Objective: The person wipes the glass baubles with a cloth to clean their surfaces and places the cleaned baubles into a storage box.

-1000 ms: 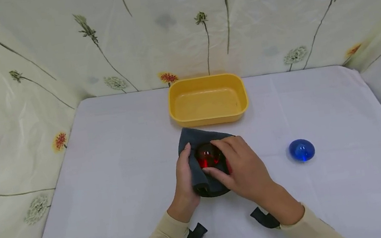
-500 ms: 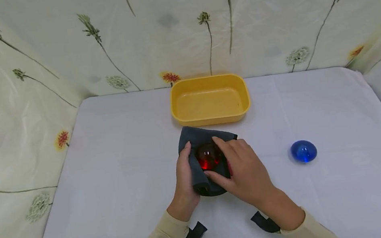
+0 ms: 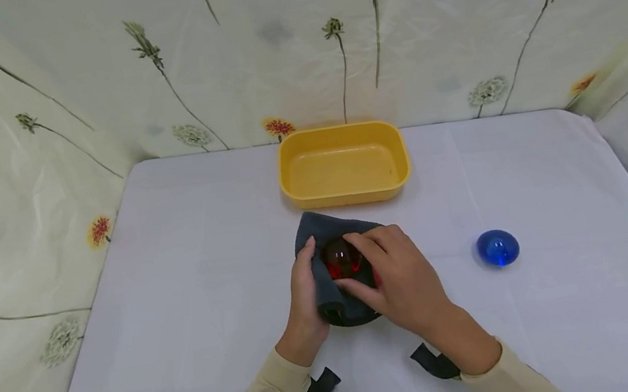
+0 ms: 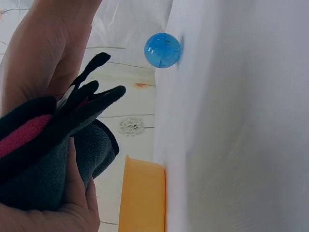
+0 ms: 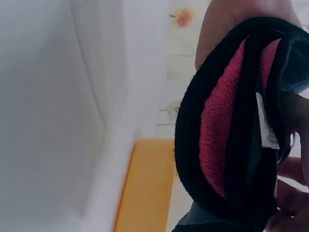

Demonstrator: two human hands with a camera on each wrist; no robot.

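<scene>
In the head view, a dark blue-grey cloth (image 3: 327, 224) with a pink inner side is folded about a transparent red ball (image 3: 339, 256). My left hand (image 3: 303, 301) grips the cloth from the left, thumb along its upper face. On the other side, my right hand (image 3: 406, 277) holds the ball between thumb and index finger, its other fingers partly hidden by the cloth. The right wrist view shows the pink lining (image 5: 222, 121) and a white label (image 5: 266, 123). Bunched cloth (image 4: 34, 179) lies across the left fingers in the left wrist view.
A yellow rectangular basin (image 3: 347, 197) stands just beyond the cloth, near the back edge of the white-covered table (image 3: 207, 251). To the right lies a transparent blue ball (image 3: 498, 248). Flower-patterned sheeting (image 3: 271, 61) rises behind and at the sides.
My right index finger and thumb shift slightly over the red ball, and the cloth moves a little with them. My left hand keeps its grip. The basin and blue ball stay put.
</scene>
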